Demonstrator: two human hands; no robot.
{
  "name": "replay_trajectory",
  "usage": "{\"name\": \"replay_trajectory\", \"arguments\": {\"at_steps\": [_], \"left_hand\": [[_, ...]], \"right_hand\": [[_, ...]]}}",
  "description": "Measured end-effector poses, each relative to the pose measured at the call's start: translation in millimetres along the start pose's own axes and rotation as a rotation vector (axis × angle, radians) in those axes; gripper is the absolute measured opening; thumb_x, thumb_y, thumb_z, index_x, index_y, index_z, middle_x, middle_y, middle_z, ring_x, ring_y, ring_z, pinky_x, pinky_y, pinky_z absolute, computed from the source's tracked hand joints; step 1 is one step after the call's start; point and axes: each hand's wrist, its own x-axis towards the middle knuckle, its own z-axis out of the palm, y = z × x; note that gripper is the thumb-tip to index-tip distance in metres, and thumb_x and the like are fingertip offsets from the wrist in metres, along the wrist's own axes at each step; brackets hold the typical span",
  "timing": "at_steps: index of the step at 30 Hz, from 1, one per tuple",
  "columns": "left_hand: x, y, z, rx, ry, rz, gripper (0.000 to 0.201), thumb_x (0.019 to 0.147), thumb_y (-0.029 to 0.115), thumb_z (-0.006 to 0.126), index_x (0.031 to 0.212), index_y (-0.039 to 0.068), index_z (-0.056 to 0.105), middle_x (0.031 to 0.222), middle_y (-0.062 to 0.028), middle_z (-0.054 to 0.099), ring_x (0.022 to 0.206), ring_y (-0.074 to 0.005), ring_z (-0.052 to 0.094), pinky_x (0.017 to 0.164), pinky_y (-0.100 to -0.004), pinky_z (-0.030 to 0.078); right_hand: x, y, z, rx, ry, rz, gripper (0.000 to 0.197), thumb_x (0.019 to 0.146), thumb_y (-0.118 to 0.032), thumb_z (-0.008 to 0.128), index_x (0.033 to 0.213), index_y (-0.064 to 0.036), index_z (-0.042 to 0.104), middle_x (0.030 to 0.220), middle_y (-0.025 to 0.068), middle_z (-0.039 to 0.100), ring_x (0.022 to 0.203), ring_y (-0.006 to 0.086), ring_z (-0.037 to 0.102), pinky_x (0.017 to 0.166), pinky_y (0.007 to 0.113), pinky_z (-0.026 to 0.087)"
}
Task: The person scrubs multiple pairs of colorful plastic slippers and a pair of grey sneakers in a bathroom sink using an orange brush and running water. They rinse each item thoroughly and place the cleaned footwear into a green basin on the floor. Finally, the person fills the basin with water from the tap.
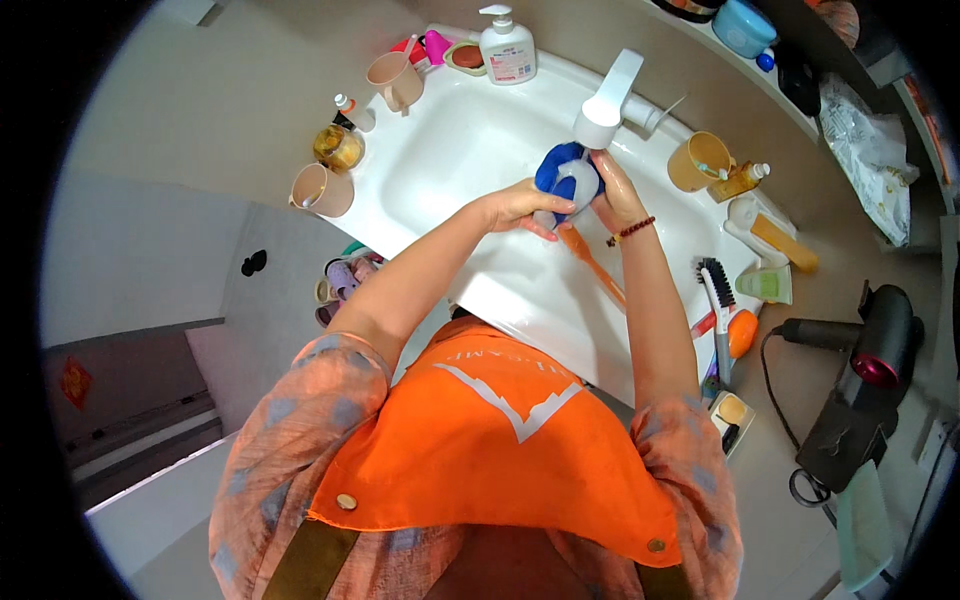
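Observation:
Both hands are closed around a small blue-and-white item (560,172) just below the white faucet (603,105). Its exact kind is hard to make out; it has rounded blue parts and a pale, wet-looking side. My left hand (518,206) grips it from the left, thumb across its front. My right hand (614,192) holds its right side, with a beaded bracelet (632,232) at the wrist. An orange handle (592,262) slants from below the fingers toward my right forearm, over the white sink (430,150); I cannot tell whether a finger touches it.
A soap pump bottle (508,50), a soap dish (465,58) and pink cups (395,80) line the back and left rim. On the right stand a yellow cup (698,162), a black-bristled brush (717,285) and a corded hair dryer (880,335). Shoes (342,278) sit at lower left.

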Motion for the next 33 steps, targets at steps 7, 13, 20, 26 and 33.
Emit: {"name": "replay_trajectory", "arguments": {"at_steps": [7, 13, 20, 26, 33], "left_hand": [[-8.5, -17.6, -12.3, -0.539, 0.087, 0.148, 0.059, 0.084, 0.022, 0.067, 0.133, 0.006, 0.039, 0.125, -0.0138, 0.052, 0.112, -0.0290, 0.055, 0.094, -0.0480, 0.049], [-5.8, -13.1, -14.3, -0.652, 0.296, 0.179, 0.038, 0.084, 0.028, 0.061, 0.114, 0.005, 0.057, 0.116, -0.0137, 0.059, 0.110, -0.0275, 0.057, 0.092, -0.0433, 0.048], [-6.9, -13.6, -26.2, -0.652, 0.220, 0.190, 0.048, 0.084, 0.034, 0.063, 0.122, 0.006, 0.054, 0.120, -0.0137, 0.058, 0.109, -0.0270, 0.057, 0.091, -0.0459, 0.047], [-3.3, -18.0, -27.3, -0.467, 0.216, -0.007, 0.064, 0.083, 0.052, 0.063, 0.127, 0.007, 0.052, 0.118, -0.0136, 0.060, 0.107, -0.0251, 0.058, 0.088, -0.0469, 0.049], [9.6, -32.0, -31.5, -0.085, 1.037, 0.290, 0.065, 0.080, 0.042, 0.068, 0.122, -0.005, 0.052, 0.112, -0.0175, 0.059, 0.100, -0.0255, 0.058, 0.088, -0.0344, 0.047]], "right_hand": [[-17.2, -16.7, -5.4, -0.438, 0.036, 0.074, 0.062, 0.088, -0.028, 0.063, 0.138, -0.0017, 0.038, 0.131, 0.0110, 0.049, 0.120, 0.0226, 0.047, 0.092, 0.043, 0.045], [-18.5, -6.3, 12.6, -0.230, 0.042, 0.134, 0.046, 0.092, -0.027, 0.058, 0.128, -0.0020, 0.045, 0.120, 0.0119, 0.054, 0.112, 0.0215, 0.052, 0.088, 0.040, 0.050], [-31.3, -16.4, 26.8, -0.528, 0.100, 0.102, 0.047, 0.089, -0.027, 0.063, 0.127, -0.0023, 0.049, 0.115, 0.0074, 0.059, 0.100, 0.0160, 0.059, 0.078, 0.030, 0.053], [-13.1, -14.8, 19.5, -0.409, 0.253, 0.004, 0.044, 0.087, -0.027, 0.065, 0.122, -0.0028, 0.055, 0.109, 0.0057, 0.061, 0.095, 0.0153, 0.060, 0.077, 0.030, 0.052], [-10.2, -14.7, 22.5, -0.443, 0.293, 0.026, 0.042, 0.087, -0.028, 0.066, 0.121, -0.0052, 0.056, 0.108, 0.0040, 0.061, 0.093, 0.0136, 0.059, 0.076, 0.030, 0.051]]}}
